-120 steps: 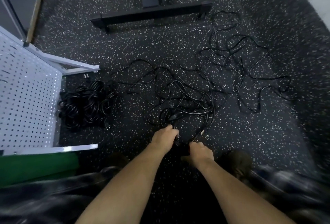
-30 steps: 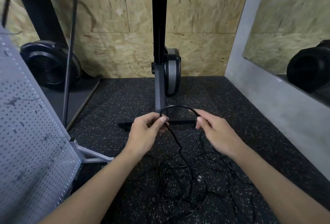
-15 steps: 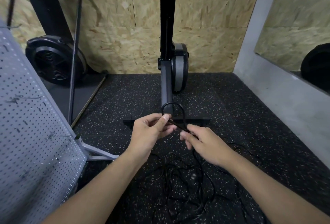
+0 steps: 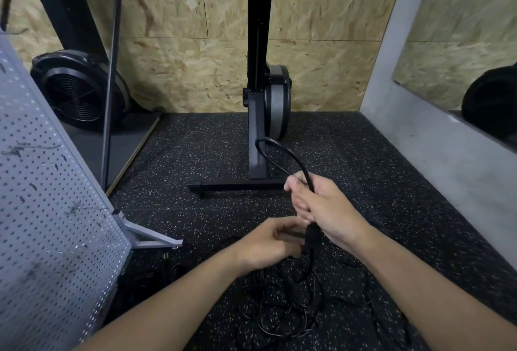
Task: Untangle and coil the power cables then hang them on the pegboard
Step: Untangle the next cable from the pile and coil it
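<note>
Right hand: we see the right hand point(image 4: 327, 208) raised above the floor, fingers and thumb closed around a black cable point(image 4: 293, 156).
Cable: it rises out of the top of that fist in a narrow loop, which curves over to the left and comes back down. A thicker black part hangs just below the fist.
Left hand: the left hand point(image 4: 268, 241) sits lower and just left of the right, with its fingers curled and the tips at that thicker part. We cannot tell whether it grips it.
Other cables: a tangle of cables point(image 4: 291, 306) lies on the speckled floor point(image 4: 195, 155) under both forearms, and the held cable runs down into it.
Pegboard: the grey pegboard point(image 4: 50, 224) leans at our left, well apart from the hands.
Behind: an exercise machine point(image 4: 258, 115) stands against a wooden wall point(image 4: 321, 71).
</note>
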Motion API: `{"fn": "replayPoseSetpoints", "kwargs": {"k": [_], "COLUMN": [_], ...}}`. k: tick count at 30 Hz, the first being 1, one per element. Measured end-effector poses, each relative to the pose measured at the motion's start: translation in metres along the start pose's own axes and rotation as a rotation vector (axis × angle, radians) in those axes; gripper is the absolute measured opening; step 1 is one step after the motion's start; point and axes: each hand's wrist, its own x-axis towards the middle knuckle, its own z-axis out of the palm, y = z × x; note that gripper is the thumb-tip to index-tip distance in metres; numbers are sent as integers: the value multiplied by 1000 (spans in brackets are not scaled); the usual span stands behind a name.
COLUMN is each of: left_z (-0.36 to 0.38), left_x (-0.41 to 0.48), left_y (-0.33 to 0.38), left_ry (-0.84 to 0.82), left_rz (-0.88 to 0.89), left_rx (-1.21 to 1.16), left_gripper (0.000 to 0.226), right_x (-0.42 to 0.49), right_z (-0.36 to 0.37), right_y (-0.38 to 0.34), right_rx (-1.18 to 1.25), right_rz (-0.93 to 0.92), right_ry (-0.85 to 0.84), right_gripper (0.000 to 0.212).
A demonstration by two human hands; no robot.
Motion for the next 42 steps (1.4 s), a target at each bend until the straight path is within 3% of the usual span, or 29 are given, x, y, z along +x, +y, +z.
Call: {"fn": "replayPoseSetpoints", "kwargs": {"k": [2, 6, 9, 13, 15, 19, 23, 29, 33, 38, 42], "left_z": [1, 0, -5, -14, -19, -28, -27, -31, -37, -44, -44], "left_x": [5, 12, 12, 3, 0, -4, -9, -5, -2, -5, -8], "left_y": [-6, -19, -33, -43, -38, -8, 15, 23, 16, 15, 12], "left_ry": [22, 18, 12, -58, -22, 189, 296, 499, 550, 546, 520], "left_rz": [12, 74, 7, -197, -175, 62, 325, 562, 504, 437, 331], "left_rx": [21, 112, 306, 538, 567, 696, 817, 750, 704, 627, 585], "left_gripper": [48, 20, 11, 30, 33, 29, 25, 21, 20, 19, 16], "right_x": [3, 6, 10, 10, 8, 1, -6, -11, -16, -16, -17], "right_z": [-2, -7, -13, -31, -43, -68, -69, -41, -20, -5, 0], "right_y": [-3, -12, -14, -17, -14, 2, 18, 25, 25, 20, 22], "right_rx": [75, 297, 409, 397, 230, -485, -782, -583, -565, -297, -365], "right_rz": [38, 87, 83, -3, -54, -192, -71, 101, 158, 312, 252], "right_ry": [55, 67, 73, 138, 226, 362, 196, -109, -187, -227, -319], "right_gripper": [27, 34, 34, 22, 24, 23, 18, 14, 17, 20, 25]}}
